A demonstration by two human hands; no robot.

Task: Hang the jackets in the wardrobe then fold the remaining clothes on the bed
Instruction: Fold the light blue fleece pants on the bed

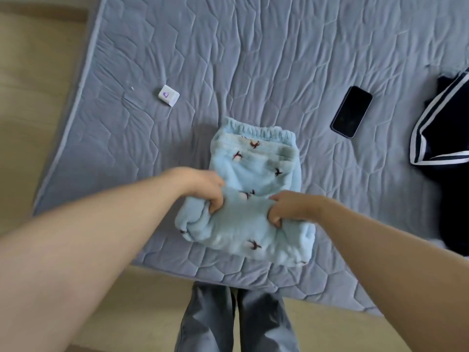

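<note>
we see one pair of pale blue fleece trousers lying on the bed, near its front edge and roughly midway between the two arms. the pair is folded into a thick bundle, with the gathered waistband at the far end and the near end bunched up toward us. small dark bird shapes dot the fabric.

both hands are on the near half. the left hand comes in from the left side of the bundle, its fingers curled down into the fleece and gripping a fold. the right hand comes in from the right side, its fingers likewise curled and clutching a handful of the fabric. the two hands are near each other, with a strip of fleece between them.

counting the rest on the bed:
- one dark phone, screen up, lies beyond and to the right of the trousers, apart from them.
- one small white box with a purple mark lies beyond and to the left, well apart.
- one dark garment with white stripes lies at the right edge of the view, partly cut off.

below the bed edge we see two legs in grey fabric, over a tan floor.
</note>
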